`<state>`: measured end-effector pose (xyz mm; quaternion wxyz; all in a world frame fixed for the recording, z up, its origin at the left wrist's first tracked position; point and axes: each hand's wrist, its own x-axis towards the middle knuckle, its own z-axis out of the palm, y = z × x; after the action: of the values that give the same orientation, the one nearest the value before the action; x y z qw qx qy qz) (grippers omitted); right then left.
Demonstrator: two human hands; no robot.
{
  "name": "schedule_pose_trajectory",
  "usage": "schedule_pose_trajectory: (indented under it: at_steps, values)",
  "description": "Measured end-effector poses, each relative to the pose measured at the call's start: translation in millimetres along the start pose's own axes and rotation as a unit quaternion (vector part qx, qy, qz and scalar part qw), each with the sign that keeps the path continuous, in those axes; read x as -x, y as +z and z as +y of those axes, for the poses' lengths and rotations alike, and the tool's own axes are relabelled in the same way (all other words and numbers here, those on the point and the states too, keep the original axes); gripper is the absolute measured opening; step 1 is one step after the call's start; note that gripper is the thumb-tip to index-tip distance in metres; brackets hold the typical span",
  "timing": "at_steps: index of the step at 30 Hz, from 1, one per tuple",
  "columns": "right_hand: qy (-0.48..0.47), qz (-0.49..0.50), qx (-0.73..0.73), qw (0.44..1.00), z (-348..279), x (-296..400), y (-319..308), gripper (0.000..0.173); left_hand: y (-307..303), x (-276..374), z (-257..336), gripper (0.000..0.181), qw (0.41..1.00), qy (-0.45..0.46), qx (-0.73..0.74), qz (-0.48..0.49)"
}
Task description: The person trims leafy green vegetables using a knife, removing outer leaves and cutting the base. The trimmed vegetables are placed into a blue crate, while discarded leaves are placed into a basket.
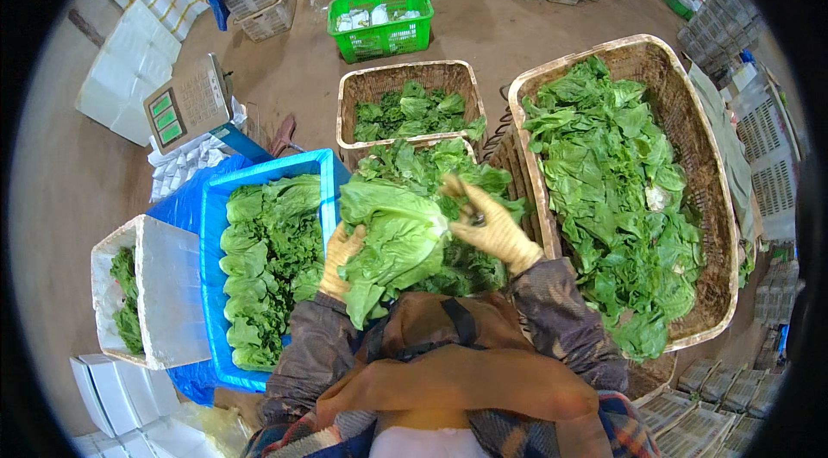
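Observation:
A head of green leaf lettuce [401, 231] lies across my left hand [341, 261], which wears a yellowish glove and grips its leafy side. The pale cut stem of the lettuce points right. Close to that stem is my right hand [495, 225], also gloved, with thumb and fingers spread. A small dark object shows at its palm, too little of it visible to name. Below and behind the held head, loose lettuce leaves [414, 160] fill a crate. To the left, a blue-lined container [210, 264] holds lettuce heads in rows.
A large muddy crate [718, 212] of lettuce leaves stands right. Beyond my hands is a smaller crate [346, 96] with leaves. A scale display [187, 105] rises at left above a white foam box [171, 290]. A green basket [381, 44] sits on the floor ahead.

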<state>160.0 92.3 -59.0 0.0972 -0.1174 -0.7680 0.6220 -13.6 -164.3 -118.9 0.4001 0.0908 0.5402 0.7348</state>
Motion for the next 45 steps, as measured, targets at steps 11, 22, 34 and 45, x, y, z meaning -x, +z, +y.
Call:
schedule_pose_trajectory:
  at_steps: [11, 22, 34, 45]
  values:
    - [-0.159, 0.089, 0.157, 0.971, -16.0, -1.1, 35.7, 0.03, -26.2, -2.1, -5.4, 0.052, 0.934, -0.164, 0.283, -0.143]
    - [0.031, 0.12, 0.385, 0.914, -5.4, 16.3, -46.3, 0.052, -41.6, -20.5, 21.7, 0.028, 0.991, 0.101, -0.014, 0.087]
    - [0.126, 0.232, -0.073, 0.962, 15.7, -12.3, 5.3, 0.056, 58.1, 31.2, -3.2, 0.108, 0.882, 0.228, -0.386, 0.148]
    - [0.072, -0.125, -0.033, 0.989, -10.9, -80.0, 153.3, 0.078, -92.3, 64.1, 60.1, 0.092, 0.68, 0.242, -0.675, 0.15]
